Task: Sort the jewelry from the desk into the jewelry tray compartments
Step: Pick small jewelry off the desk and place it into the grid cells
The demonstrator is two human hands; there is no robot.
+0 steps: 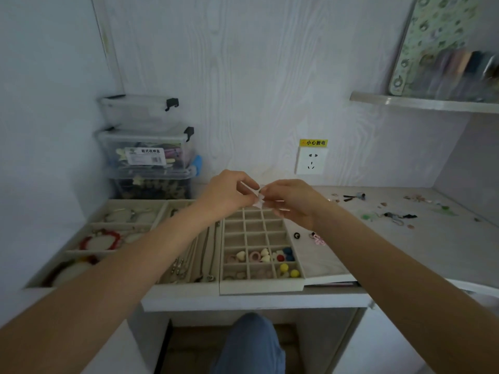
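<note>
Both hands meet above the far end of the small-grid jewelry tray [286, 286]. My left hand [229, 194] and my right hand [290, 202] together pinch a small pale, whitish piece of jewelry [259, 197]; its exact shape is too small to tell. The grid tray's near rows hold heart-shaped, round red, blue and yellow pieces [283, 261]. To its left lie a necklace tray [189, 263] and a bracelet tray [89, 228] with a red bracelet [101, 238]. Loose jewelry [391, 214] is scattered on the desk [445, 252] to the right.
Stacked clear storage boxes [148, 149] stand at the back left. A wall socket [310, 160] is behind the hands. A shelf [421, 103] juts out at upper right. A black bead [297, 235] and a pink piece [318, 240] lie beside the grid tray.
</note>
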